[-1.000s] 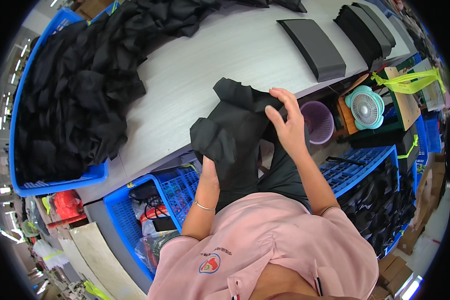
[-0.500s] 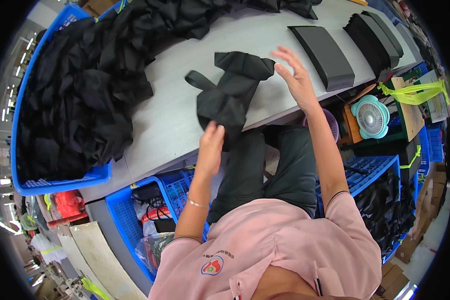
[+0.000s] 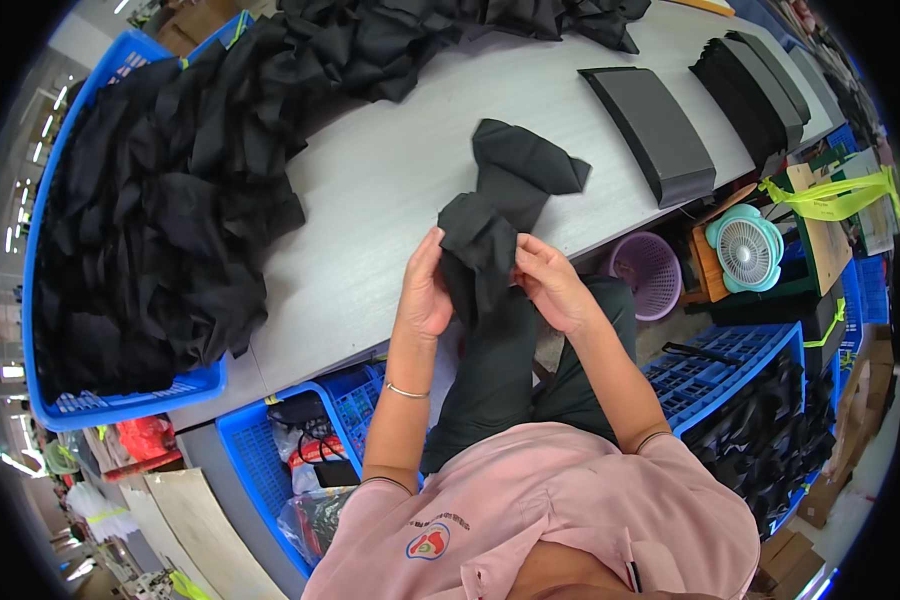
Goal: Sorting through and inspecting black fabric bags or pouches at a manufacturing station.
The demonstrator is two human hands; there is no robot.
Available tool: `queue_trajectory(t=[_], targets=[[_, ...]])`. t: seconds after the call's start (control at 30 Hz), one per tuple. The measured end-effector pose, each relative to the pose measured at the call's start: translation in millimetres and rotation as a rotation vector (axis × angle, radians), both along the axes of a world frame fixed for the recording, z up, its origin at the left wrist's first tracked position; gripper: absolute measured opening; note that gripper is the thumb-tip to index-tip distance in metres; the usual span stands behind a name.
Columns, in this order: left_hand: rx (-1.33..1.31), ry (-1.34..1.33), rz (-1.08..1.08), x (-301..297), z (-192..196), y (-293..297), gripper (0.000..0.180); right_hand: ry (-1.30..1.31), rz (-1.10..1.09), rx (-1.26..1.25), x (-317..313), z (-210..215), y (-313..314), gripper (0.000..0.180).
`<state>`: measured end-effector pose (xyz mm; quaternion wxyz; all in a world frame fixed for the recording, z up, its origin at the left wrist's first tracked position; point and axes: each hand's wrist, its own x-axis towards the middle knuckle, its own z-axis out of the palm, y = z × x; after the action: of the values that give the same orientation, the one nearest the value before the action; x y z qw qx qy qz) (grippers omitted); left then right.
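We see a piece of black cloth point(image 3: 490, 218), matte, soft and creased, with a broad folded band across its far end and a crumpled, layered nearer part. That nearer part sits between the fingers of two bare hands. The left hand point(image 3: 427, 290) has its fingertips against the cloth's left edge; its thumb is hard to make out, so we cannot tell whether it pinches. The right hand point(image 3: 553, 285) grips the right edge between thumb and fingers. Beyond the fingertips, the banded end rests on a pale grey table point(image 3: 370, 200); closer than the fingers, the lower folds hang over dark trousers point(image 3: 485, 375).
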<state>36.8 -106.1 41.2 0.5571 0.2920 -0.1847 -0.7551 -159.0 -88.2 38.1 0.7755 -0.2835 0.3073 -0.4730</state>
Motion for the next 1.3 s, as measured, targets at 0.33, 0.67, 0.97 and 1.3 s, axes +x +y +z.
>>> queue_trajectory(t=[0.33, 0.67, 0.97, 1.3], targets=[[0.067, 0.561, -0.181, -10.1, -22.6, -3.3, 0.055, -0.140, 0.103, -0.056, -26.8, 4.1, 3.1, 0.041], [-0.263, -0.845, 0.506, -19.5, -4.1, -10.6, 0.024, 1.285, -0.600, -0.470, -13.2, 12.5, -20.8, 0.025], [-0.233, -0.628, 0.243, -38.8, 15.1, 6.5, 0.023, 0.558, -0.466, -0.273, -15.3, 2.3, -6.7, 0.026], [-0.303, -0.963, 0.557, -30.3, 16.6, -0.1, 0.037, 1.104, -0.367, -0.310, -60.0, 11.2, -35.9, 0.034]])
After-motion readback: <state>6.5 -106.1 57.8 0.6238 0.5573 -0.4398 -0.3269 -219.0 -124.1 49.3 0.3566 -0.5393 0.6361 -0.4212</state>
